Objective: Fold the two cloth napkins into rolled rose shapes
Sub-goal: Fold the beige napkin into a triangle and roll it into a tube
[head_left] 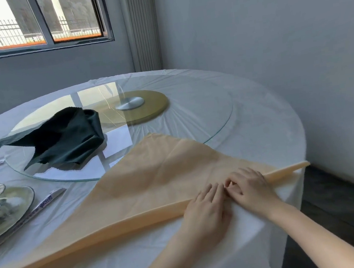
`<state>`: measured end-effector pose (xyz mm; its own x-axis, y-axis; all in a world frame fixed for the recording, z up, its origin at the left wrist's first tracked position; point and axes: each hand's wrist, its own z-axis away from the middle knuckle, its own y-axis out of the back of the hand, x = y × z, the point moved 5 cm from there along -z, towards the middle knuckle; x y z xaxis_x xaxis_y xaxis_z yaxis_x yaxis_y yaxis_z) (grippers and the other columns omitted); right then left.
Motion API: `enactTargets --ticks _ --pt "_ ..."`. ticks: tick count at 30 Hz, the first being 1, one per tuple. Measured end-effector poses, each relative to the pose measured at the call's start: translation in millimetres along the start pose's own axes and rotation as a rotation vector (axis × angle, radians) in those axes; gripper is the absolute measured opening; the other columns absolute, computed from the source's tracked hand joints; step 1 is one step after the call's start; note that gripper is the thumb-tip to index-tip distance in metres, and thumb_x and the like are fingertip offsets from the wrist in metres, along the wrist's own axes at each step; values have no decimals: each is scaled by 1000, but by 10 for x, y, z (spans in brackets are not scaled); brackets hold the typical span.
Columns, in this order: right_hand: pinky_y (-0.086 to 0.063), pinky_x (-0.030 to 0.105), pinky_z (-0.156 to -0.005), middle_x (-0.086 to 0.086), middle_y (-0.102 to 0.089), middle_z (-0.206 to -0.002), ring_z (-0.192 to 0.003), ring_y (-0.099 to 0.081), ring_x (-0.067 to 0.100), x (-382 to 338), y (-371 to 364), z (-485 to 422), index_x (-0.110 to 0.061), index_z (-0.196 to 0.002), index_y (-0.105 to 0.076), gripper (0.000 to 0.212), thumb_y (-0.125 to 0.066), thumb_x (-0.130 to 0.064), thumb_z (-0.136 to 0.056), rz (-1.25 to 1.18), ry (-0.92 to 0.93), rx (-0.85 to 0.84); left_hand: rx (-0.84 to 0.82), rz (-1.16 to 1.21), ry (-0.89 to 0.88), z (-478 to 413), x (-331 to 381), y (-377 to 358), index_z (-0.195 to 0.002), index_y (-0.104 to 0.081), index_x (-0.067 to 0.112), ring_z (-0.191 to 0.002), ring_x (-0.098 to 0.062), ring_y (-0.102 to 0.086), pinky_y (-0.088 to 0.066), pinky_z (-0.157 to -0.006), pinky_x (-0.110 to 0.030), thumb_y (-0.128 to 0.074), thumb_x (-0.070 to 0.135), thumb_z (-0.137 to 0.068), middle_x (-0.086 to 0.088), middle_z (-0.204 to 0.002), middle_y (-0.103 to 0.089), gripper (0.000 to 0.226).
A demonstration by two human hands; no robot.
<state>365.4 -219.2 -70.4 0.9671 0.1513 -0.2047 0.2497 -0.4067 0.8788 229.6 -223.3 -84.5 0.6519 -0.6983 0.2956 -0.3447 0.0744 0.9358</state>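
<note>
Lying across the near part of the white-clothed round table [260, 128], the peach napkin [155, 181] is folded into a wide triangle. Its apex points away from the person and overlaps the rim of the glass turntable [208, 110], while its long doubled edge runs along the near side, the right tip reaching the table's edge. Both hands sit close together on that long edge, toward its right end. The left hand [205, 208] lies flat with fingers straight, pressing the fabric down. Just beside it, the right hand [250, 188] has its fingers curled inward, pinching the thick edge of the cloth where it appears slightly turned over. The dark green napkin [65, 138] lies crumpled and loosely heaped on the left side of the turntable, well apart from the hands. A gold disc [151, 112] with a metal hub sits under the glass at its centre. Plates [13, 205] and wrapped chopsticks [46, 202] lie at the left.
</note>
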Motion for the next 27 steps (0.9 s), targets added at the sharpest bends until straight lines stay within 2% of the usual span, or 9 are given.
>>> enactTargets --ticks 3,4,6,8,10,13,19,23,27 --pt "-38 28 -85 -4 -66 -93 -90 -57 16 186 88 69 -23 -93 -67 33 -45 -44 -79 -5 -30 28 -109 -68 57 4 -5 -98 -150 -13 11 -146 -20 -9 -1 -116 -31 16 69 -74 -5 -157 -12 100" --pt "-33 28 -93 -2 -67 -102 -98 -57 17 211 125 103 -20 -99 -68 36 -45 -42 -82 -8 -39 45 -112 -88 60 2 4 -85 -149 -20 12 -145 -21 -16 -4 -115 -33 18 68 -75 -5 -156 -18 101" --pt "-27 31 -104 3 -64 -120 -114 -54 19 149 151 193 -14 -110 -66 42 -38 -40 -93 -22 7 22 -136 -164 94 -21 -34 -153 -133 -52 12 -129 -19 -47 -34 -106 -36 9 60 -89 -6 -140 -49 89" --pt "-17 29 -111 1 -45 -142 -135 -35 15 -1 85 305 -12 -130 -53 61 -17 -48 -98 -18 91 -121 -110 -175 128 -25 -28 -159 -119 -66 15 -116 -15 -59 -48 -92 -34 2 55 -94 -3 -126 -62 82" --pt "3 22 -114 -9 -8 -153 -143 0 6 -37 48 402 -19 -148 -21 79 5 -61 -86 -16 79 -287 -113 -154 124 -23 -17 -125 -135 -50 14 -132 -14 -43 -31 -108 -32 13 61 -88 -4 -145 -40 92" --pt "16 20 -110 -18 18 -147 -138 19 -1 141 59 405 -36 -147 3 77 12 -65 -75 35 4 -463 -102 -163 78 -20 -1 -152 -150 0 18 -145 -11 7 11 -109 -25 21 66 -67 7 -151 14 98" --pt "13 23 -109 -19 21 -145 -133 23 -2 528 98 296 -41 -144 10 81 18 -70 -68 100 -37 -533 -81 -171 92 4 33 -80 -150 5 19 -144 -11 13 15 -107 -25 18 61 -65 7 -149 18 95" --pt "9 29 -114 -17 20 -148 -140 17 4 777 66 228 -46 -135 16 86 29 -80 -57 106 -60 -514 -81 -197 127 -16 13 -45 -145 -31 15 -141 -12 -20 -10 -111 -32 -7 60 -83 -2 -151 -17 80" --pt "8 31 -114 -14 17 -153 -141 15 6 934 83 177 -48 -136 16 85 21 -84 -59 127 -80 -534 -26 -169 83 -5 13 -85 -150 -1 18 -137 -9 14 11 -110 -29 11 62 -73 6 -145 15 89"
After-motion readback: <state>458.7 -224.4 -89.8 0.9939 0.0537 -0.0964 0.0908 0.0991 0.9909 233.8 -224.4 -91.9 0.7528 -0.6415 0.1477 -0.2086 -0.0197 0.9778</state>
